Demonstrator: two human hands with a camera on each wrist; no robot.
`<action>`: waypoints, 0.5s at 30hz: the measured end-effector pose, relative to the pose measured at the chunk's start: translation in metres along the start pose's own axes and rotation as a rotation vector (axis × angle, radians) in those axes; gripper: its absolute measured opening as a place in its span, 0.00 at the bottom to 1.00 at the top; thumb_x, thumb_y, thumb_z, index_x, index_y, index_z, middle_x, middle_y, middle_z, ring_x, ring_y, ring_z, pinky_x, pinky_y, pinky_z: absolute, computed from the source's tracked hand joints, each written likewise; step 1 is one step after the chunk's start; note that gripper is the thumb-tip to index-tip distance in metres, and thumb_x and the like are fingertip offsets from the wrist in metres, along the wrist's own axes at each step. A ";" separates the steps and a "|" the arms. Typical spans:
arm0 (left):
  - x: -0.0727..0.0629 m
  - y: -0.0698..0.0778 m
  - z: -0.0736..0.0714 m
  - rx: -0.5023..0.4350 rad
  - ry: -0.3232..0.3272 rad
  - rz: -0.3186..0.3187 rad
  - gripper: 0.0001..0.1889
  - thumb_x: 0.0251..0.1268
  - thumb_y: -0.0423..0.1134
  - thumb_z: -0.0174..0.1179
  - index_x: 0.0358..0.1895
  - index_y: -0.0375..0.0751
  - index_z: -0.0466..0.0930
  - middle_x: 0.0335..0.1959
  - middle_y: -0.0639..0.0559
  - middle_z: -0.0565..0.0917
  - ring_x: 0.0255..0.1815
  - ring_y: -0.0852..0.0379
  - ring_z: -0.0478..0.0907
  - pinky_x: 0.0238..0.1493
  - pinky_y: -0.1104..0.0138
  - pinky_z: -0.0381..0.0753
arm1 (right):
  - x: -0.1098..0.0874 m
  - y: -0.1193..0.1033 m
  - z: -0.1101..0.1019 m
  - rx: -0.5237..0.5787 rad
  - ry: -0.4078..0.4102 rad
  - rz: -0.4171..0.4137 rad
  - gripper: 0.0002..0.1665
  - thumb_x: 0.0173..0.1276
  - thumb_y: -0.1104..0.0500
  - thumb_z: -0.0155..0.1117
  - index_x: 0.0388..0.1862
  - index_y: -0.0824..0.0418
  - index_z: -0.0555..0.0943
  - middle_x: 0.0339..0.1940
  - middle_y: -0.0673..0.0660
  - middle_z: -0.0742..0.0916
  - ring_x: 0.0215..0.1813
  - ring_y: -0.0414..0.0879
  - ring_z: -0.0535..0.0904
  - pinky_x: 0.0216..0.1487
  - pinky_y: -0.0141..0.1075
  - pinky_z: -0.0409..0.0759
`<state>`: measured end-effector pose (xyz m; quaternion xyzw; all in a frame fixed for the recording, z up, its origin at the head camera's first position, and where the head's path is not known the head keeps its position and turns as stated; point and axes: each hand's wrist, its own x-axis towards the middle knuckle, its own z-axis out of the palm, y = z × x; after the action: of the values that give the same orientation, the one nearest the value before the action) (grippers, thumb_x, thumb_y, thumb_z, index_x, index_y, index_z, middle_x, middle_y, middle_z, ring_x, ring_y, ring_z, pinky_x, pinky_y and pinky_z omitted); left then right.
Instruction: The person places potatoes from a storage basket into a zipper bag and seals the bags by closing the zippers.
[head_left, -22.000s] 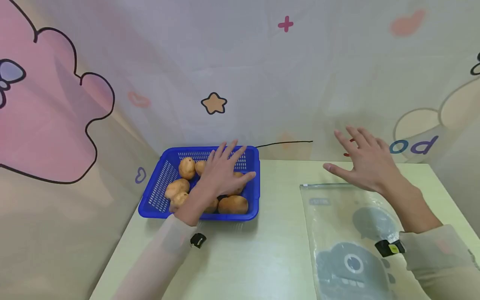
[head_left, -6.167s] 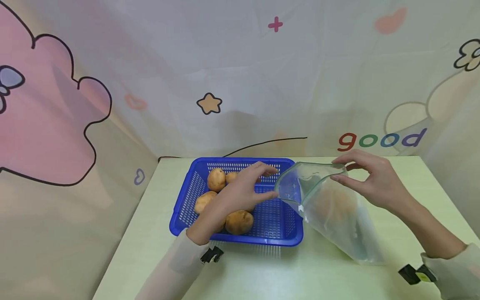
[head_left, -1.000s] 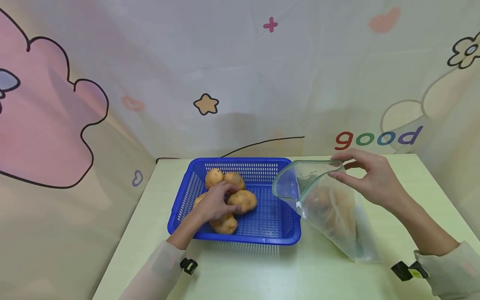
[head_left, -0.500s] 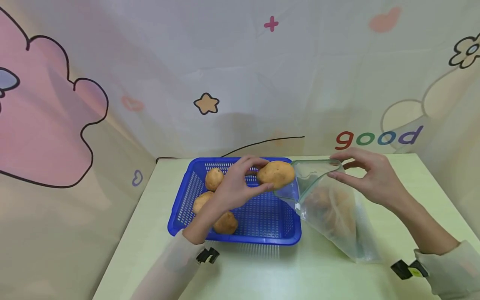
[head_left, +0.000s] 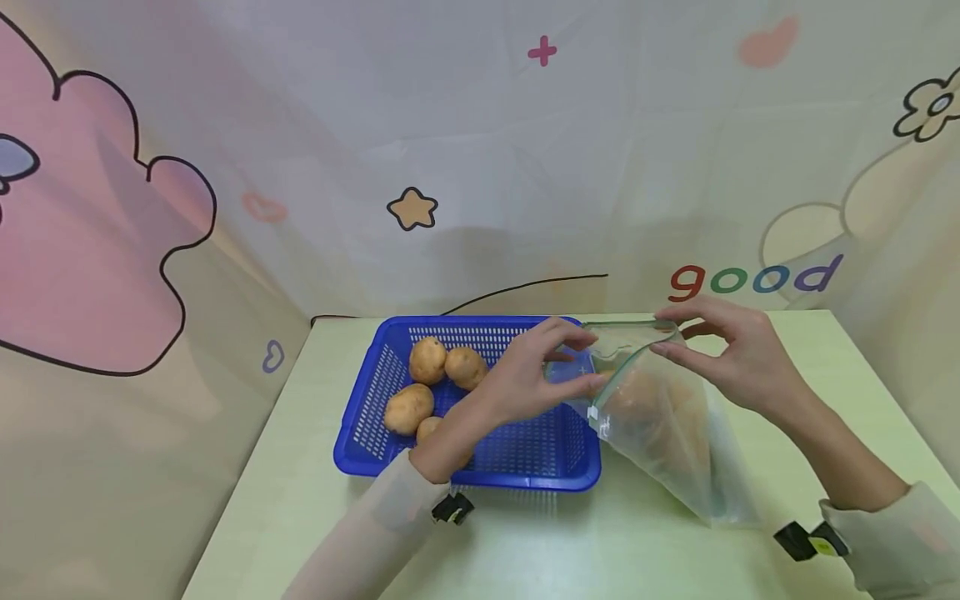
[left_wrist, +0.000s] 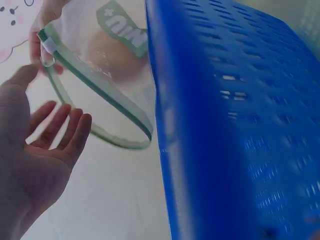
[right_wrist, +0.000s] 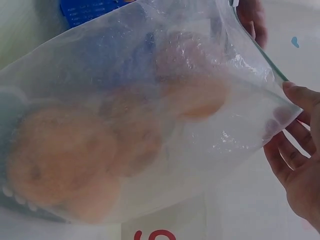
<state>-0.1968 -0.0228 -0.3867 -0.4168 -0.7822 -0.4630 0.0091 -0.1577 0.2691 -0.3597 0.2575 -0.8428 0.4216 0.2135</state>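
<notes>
My left hand (head_left: 525, 375) is at the mouth of a clear zip bag (head_left: 723, 483), fingers loosely bent and holding nothing in the left wrist view. Just inside the bag's green-edged opening, a potato (left_wrist: 116, 59) shows through the plastic. My right hand (head_left: 742, 354) pinches the far corner of the opening between thumb and fingers, keeping the bag upright on the table. Several more potatoes (right_wrist: 60, 155) fill the lower part of the bag, blurred by the film. Left of it stands a blue plastic basket (head_left: 525, 482) with several potatoes (head_left: 408, 408), one partly hidden by my left wrist.
The basket's right wall stands close against the bag's opening. A pale green table (head_left: 300, 517) runs beneath everything, and a printed cloth (head_left: 480, 167) hangs along its back edge.
Half a second ago my left hand held a potato over the basket's right side; it has moved right, and the potato is now in the bag. Earlier, the bag lay flat on the table.
</notes>
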 end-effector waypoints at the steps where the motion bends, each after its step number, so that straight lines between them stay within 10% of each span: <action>1: -0.004 -0.001 -0.002 0.001 0.002 0.000 0.24 0.69 0.43 0.74 0.64 0.37 0.81 0.59 0.44 0.82 0.61 0.49 0.81 0.60 0.61 0.85 | -0.001 0.000 0.000 -0.003 0.000 0.003 0.26 0.53 0.76 0.82 0.52 0.62 0.89 0.47 0.54 0.91 0.50 0.33 0.84 0.51 0.22 0.82; 15: -0.067 -0.039 -0.069 0.252 0.069 -0.314 0.35 0.66 0.49 0.77 0.73 0.47 0.75 0.71 0.50 0.75 0.74 0.42 0.72 0.71 0.43 0.75 | -0.003 0.002 0.002 -0.011 0.010 0.009 0.26 0.54 0.76 0.82 0.51 0.61 0.89 0.46 0.54 0.91 0.50 0.32 0.83 0.51 0.22 0.82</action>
<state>-0.2046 -0.1250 -0.4025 -0.2693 -0.8885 -0.3712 0.0155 -0.1571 0.2698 -0.3638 0.2506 -0.8452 0.4191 0.2170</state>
